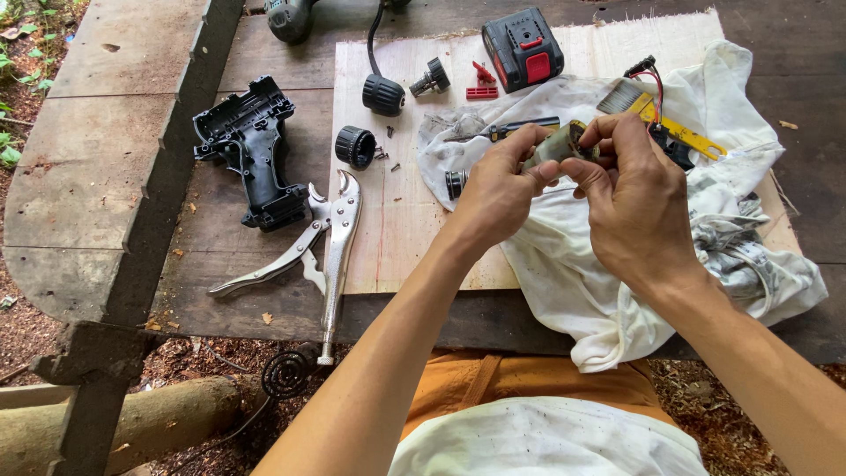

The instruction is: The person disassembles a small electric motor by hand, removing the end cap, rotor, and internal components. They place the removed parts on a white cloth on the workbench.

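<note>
Both hands close on a small motor [557, 146] above the white rag [582, 273]: left hand [495, 196] pinches its body, right hand [636, 204] grips its end (locking pliers [330, 251] lie nearby).

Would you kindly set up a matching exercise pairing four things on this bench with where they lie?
Things:
1. locking pliers
2. battery pack
3. black housing
4. motor

Places:
A. held in both hands over the white cloth
B. far edge of the board
C. on the bench left of the board
D. across the board's left edge

Pairs: 1-D, 2-B, 3-C, 4-A
</note>
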